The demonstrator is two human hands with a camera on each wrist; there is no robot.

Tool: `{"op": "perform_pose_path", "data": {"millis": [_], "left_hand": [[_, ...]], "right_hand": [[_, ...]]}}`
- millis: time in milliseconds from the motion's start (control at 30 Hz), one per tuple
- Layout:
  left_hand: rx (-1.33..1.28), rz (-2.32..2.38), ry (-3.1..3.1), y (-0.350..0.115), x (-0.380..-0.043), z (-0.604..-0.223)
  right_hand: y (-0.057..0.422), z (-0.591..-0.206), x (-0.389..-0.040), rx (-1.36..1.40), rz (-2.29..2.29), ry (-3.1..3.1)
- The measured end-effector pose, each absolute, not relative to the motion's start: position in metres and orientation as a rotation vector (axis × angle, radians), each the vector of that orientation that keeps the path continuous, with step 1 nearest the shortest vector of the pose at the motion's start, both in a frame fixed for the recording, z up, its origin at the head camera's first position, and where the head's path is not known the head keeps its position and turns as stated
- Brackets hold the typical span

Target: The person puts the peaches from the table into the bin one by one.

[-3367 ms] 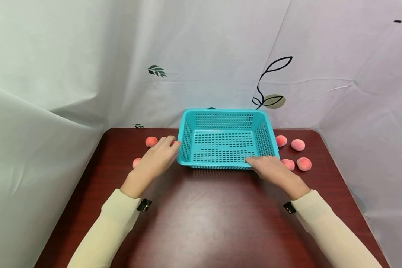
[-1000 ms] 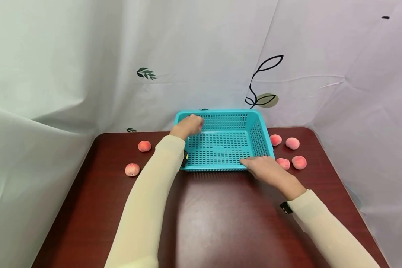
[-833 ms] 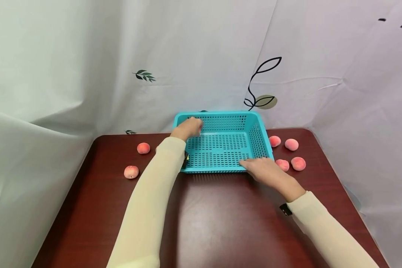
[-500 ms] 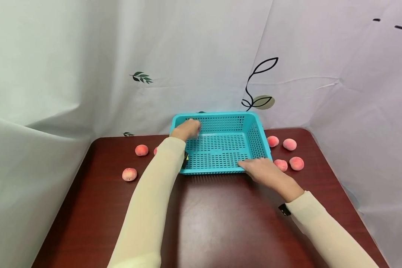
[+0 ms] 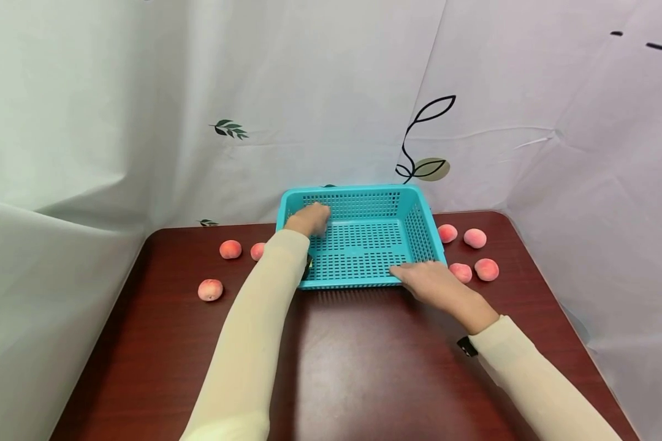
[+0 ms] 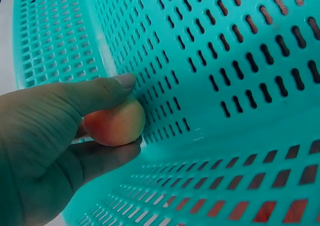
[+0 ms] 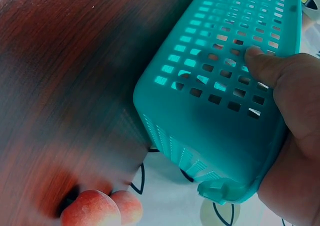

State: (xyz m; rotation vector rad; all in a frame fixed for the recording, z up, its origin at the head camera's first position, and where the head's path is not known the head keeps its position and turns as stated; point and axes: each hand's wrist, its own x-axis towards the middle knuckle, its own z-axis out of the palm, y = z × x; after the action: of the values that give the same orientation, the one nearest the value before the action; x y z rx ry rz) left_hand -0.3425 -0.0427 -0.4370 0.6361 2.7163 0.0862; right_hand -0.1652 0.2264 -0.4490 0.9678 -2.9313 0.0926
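My left hand [image 5: 311, 218] reaches over the left side of a turquoise plastic basket [image 5: 364, 283], low in its far left part. In the left wrist view it pinches a peach [image 6: 116, 125] between thumb and fingers, right at the slotted floor. The head view hides that fruit behind the hand. With my right hand [image 5: 430, 278] I grip the basket's near rim by the right corner; the right wrist view shows the thumb [image 7: 262, 63] against the outside of the perforated wall. No other fruit shows in the basket.
Left of the basket lie three peaches, one being the nearest peach [image 5: 210, 290]. Several more sit off its right side, among them a front peach [image 5: 486, 269]. A patterned pale curtain [image 5: 309, 92] hangs close behind the dark red wooden table [image 5: 353, 367].
From beside the basket's left side, my left hand has carried the peach over the rim and lowered it inside. My right hand keeps its hold on the rim. The head view shifts slightly.
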Motion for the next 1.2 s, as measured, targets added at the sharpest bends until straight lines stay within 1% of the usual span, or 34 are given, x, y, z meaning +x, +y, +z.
{"op": "perform_pose_path", "data": {"millis": [700, 1067, 1200], "left_hand": [[0.599, 0.034, 2.696, -0.038, -0.340, -0.438], [0.641, 0.132, 2.702, -0.056, -0.335, -0.408], [0.708, 0.164, 2.711, -0.063, -0.335, -0.393]], "right_hand": [[0.226, -0.447, -0.163, 0.973, 0.122, -2.916], [0.224, -0.446, -0.164, 0.980, 0.101, -2.918], [0.225, -0.446, -0.163, 0.971, 0.109, -2.925]]}}
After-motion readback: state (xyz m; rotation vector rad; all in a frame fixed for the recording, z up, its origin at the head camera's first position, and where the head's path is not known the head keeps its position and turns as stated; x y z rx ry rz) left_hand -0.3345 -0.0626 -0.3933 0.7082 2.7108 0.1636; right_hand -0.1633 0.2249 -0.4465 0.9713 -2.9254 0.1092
